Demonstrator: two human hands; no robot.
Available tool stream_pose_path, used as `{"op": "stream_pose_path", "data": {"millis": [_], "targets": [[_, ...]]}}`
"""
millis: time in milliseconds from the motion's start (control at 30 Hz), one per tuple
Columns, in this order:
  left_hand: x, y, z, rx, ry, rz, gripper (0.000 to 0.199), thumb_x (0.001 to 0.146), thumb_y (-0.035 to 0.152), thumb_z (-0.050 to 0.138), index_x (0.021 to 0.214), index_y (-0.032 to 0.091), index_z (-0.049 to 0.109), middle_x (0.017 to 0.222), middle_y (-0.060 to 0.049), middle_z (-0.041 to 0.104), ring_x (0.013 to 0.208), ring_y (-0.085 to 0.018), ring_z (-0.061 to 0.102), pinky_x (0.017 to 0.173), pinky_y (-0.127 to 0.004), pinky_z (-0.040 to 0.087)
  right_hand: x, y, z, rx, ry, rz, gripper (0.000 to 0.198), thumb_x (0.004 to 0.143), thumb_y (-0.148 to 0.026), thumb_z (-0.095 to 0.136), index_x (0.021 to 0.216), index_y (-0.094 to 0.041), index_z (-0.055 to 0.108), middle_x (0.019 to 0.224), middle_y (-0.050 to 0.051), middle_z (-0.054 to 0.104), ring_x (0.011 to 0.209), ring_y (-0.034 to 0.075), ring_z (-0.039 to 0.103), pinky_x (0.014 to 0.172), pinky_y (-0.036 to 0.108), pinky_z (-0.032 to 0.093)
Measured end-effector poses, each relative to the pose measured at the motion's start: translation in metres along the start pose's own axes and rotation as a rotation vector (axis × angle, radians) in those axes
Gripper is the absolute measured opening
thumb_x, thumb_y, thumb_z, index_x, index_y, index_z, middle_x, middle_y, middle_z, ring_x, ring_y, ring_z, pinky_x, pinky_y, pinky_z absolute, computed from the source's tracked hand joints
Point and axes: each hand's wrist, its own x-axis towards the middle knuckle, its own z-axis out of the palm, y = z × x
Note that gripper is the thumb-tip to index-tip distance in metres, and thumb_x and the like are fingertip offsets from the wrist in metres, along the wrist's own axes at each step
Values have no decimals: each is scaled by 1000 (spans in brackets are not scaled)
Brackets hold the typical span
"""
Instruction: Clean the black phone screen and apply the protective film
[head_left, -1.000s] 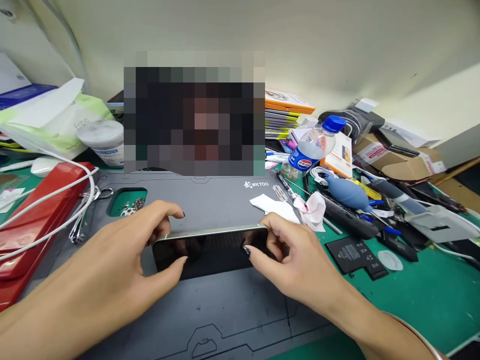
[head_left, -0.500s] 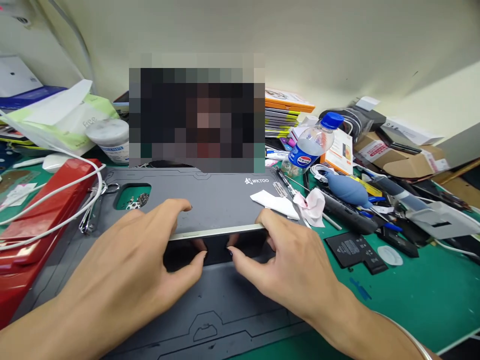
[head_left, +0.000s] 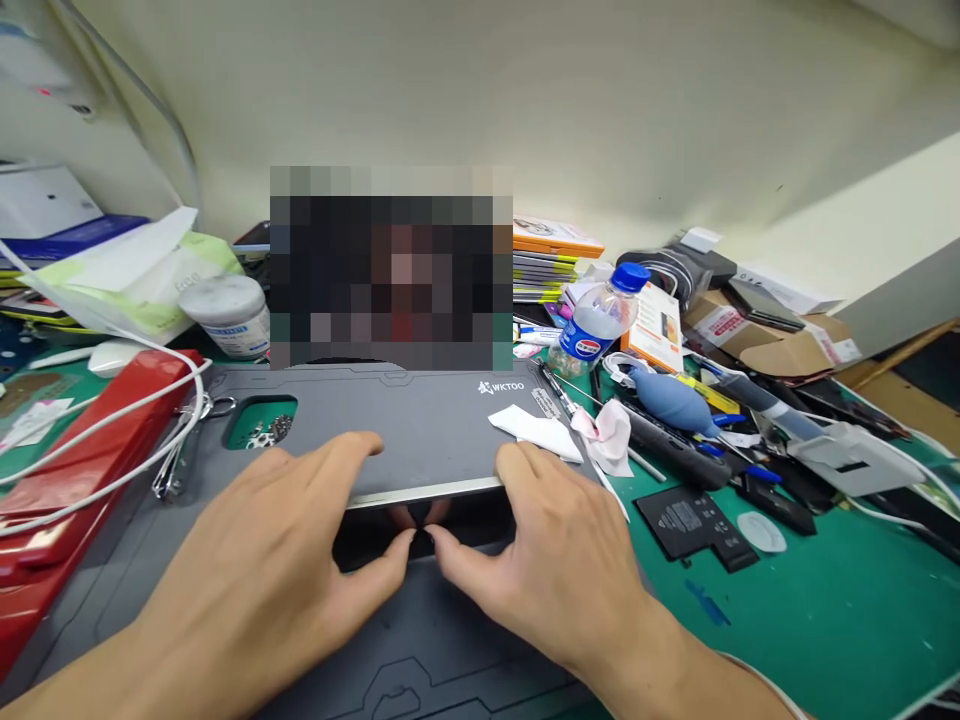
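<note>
Between my hands is a smartphone (head_left: 472, 515), stood on its long edge with its dark glossy screen tilted toward me and its pale metal frame on top. My left hand (head_left: 277, 560) grips its left end, thumb on the screen, fingers behind. On the right end, my right hand (head_left: 551, 550) grips it the same way. Both thumb tips nearly meet near the middle of the screen, and their reflections show in it. Beneath lies a grey work mat (head_left: 427, 420). The phone's back and most fingertips are hidden.
Left are a red case (head_left: 90, 460) with white cable, tweezers (head_left: 176, 455) and a lidded tub (head_left: 229, 315). Right are a Pepsi bottle (head_left: 600, 320), a blue air blower (head_left: 671, 400), crumpled tissue (head_left: 606, 438) and a phone battery (head_left: 697, 525). A pixelated patch covers the back.
My right thumb has slid left along the screen, close to my left thumb. The view has tilted up a little, so the scene sits lower.
</note>
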Motion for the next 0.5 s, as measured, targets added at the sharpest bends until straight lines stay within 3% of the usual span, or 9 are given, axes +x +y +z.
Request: {"op": "stream_pose_path", "data": {"millis": [500], "targets": [[3,2,-2,-12,41,-10,26,87,39,57,106,24,50,67,1,67,52,-26,67,50,-37,52,5,3,1,16,38,-38,37,76,-48,77,71,-26,47,63,-3,59,56,18,61,51,30,34]]}}
